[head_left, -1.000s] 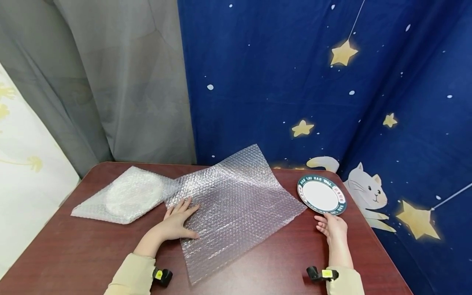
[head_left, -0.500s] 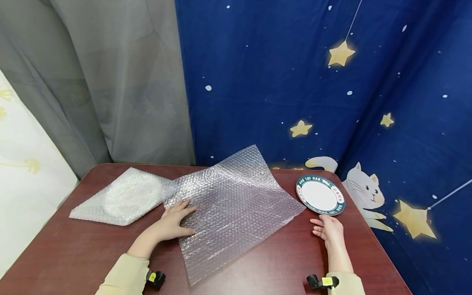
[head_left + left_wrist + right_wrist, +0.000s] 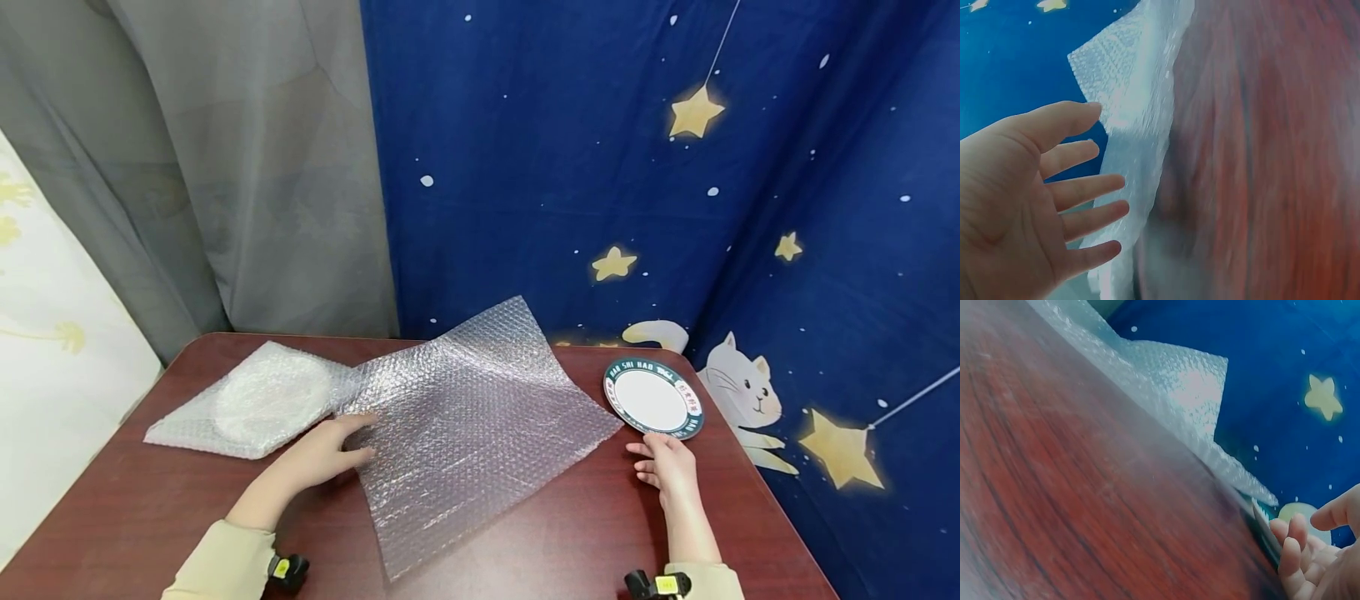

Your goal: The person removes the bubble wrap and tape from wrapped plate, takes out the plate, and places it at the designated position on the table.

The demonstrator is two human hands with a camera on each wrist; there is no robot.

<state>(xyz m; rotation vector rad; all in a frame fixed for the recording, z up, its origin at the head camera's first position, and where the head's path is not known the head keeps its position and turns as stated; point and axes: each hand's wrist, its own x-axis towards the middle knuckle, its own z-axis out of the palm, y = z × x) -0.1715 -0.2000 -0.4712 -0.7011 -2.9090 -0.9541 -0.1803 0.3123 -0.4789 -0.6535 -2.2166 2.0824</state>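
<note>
At the left of the reddish-brown table (image 3: pixel 555 546) lies a bubble-wrapped bundle (image 3: pixel 273 398); the head view shows it whole, with a pale round shape through the wrap. Its right corner meets the left corner of a bubble-wrap sheet (image 3: pixel 480 433), and from above I cannot tell which overlaps which.

The left hand (image 3: pixel 322 457) is next, near the sheet's left edge. From the head, only the thumb and a forward finger stand out; the left wrist view adds all five digits, straight and spread apart, holding nothing. Whether the fingertips touch the sheet I cannot tell.

The sheet spreads across the middle. The head view gives its full outline, while both wrist views catch it at a low slant, its far corner against the blue curtain (image 3: pixel 562 167).

Right of the sheet lies a plate (image 3: pixel 651 400), its white centre and dark green lettered rim seen only from the head; the right wrist view has it nearly edge-on. The right hand (image 3: pixel 672 467) is at its near rim. That wrist view reveals loosely bent fingers against the plate's edge, with the thumb apart from them.
</note>
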